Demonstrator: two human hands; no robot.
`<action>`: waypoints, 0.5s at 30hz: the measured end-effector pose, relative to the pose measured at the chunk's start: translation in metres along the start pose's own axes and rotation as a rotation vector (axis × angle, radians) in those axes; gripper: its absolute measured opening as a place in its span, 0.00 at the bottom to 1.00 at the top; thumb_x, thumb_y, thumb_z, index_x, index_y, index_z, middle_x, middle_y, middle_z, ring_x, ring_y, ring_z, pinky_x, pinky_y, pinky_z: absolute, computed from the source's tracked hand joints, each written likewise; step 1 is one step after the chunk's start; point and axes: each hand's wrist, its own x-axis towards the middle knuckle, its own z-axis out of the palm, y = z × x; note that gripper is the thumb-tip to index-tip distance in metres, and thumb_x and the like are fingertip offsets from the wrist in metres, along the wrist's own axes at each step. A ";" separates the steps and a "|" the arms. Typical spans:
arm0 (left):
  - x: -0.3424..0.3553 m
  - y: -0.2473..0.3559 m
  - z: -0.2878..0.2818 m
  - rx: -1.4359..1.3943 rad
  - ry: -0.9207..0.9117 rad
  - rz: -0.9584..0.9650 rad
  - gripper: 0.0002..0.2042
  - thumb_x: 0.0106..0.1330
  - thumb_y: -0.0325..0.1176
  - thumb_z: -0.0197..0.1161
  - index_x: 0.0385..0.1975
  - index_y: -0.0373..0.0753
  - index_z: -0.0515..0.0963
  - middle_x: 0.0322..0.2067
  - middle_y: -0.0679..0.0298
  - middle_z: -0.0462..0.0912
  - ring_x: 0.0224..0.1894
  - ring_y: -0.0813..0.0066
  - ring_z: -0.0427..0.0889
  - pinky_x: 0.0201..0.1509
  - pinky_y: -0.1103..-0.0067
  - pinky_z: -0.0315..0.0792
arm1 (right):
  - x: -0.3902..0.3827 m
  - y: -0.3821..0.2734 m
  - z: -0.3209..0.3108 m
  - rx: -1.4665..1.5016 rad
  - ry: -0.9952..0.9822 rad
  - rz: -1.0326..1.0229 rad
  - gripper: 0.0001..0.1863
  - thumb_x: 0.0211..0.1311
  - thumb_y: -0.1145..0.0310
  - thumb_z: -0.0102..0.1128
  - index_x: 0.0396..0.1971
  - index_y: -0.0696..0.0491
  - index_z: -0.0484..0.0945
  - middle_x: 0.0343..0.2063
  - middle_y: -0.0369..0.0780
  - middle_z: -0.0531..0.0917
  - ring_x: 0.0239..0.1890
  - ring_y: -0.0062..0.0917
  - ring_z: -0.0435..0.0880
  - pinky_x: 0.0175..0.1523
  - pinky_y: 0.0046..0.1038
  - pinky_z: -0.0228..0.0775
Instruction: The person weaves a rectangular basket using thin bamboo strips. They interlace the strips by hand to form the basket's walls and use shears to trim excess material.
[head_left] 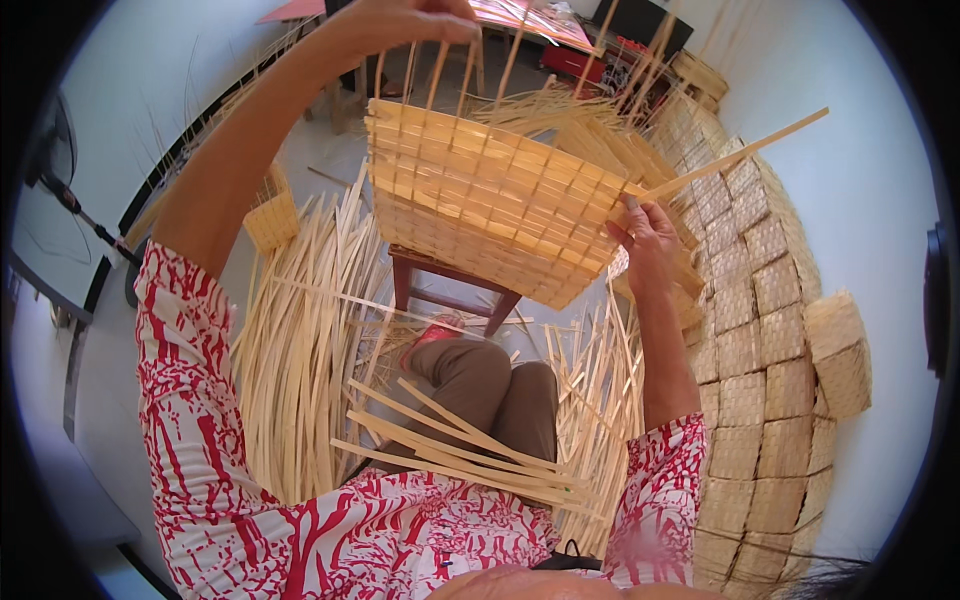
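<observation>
A half-woven basket (490,190) of pale, flat bamboo-like strips sits tilted on a small dark-red wooden stool (450,265). Thin upright stakes (437,75) rise from its rim. My right hand (650,238) pinches the basket's right corner, thumb on the rim. From that corner a loose strip (745,155) sticks out to the upper right. My left hand (425,22) is raised above the far left stakes, its fingers curled and partly cut off by the upper edge; what they hold, if anything, is hidden. Several loose strips (460,455) lie across my lap.
Long strips (310,350) are heaped on the floor at my left, with more (590,390) at my right. Finished woven baskets (770,350) stack along the right wall. A small basket (270,215) stands left of the stool, a fan (60,180) farther left.
</observation>
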 end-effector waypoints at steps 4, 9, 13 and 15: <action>0.005 0.038 0.000 -0.356 -0.146 -0.083 0.16 0.61 0.36 0.71 0.44 0.32 0.83 0.38 0.62 0.87 0.41 0.79 0.83 0.47 0.79 0.77 | -0.005 -0.001 -0.002 0.007 0.024 -0.002 0.07 0.69 0.66 0.62 0.34 0.53 0.83 0.31 0.30 0.83 0.32 0.12 0.80 0.39 0.22 0.80; 0.025 0.030 0.025 0.317 0.314 0.084 0.21 0.55 0.36 0.70 0.46 0.30 0.79 0.34 0.51 0.84 0.36 0.73 0.84 0.42 0.77 0.78 | -0.013 -0.008 0.001 0.018 0.058 -0.026 0.07 0.69 0.67 0.62 0.33 0.55 0.83 0.31 0.32 0.83 0.33 0.13 0.80 0.39 0.22 0.79; -0.001 0.041 0.028 0.344 0.374 -0.029 0.14 0.56 0.32 0.71 0.35 0.33 0.75 0.26 0.57 0.82 0.33 0.73 0.84 0.36 0.78 0.77 | -0.007 0.007 0.005 0.030 0.061 -0.030 0.07 0.69 0.69 0.61 0.33 0.56 0.82 0.30 0.32 0.83 0.31 0.12 0.79 0.37 0.20 0.78; -0.015 0.056 0.041 0.200 0.260 0.019 0.14 0.57 0.32 0.71 0.37 0.34 0.75 0.27 0.58 0.83 0.32 0.73 0.85 0.35 0.78 0.77 | -0.005 0.006 0.005 0.046 0.065 -0.041 0.07 0.70 0.70 0.61 0.32 0.57 0.82 0.29 0.32 0.82 0.30 0.12 0.79 0.36 0.19 0.78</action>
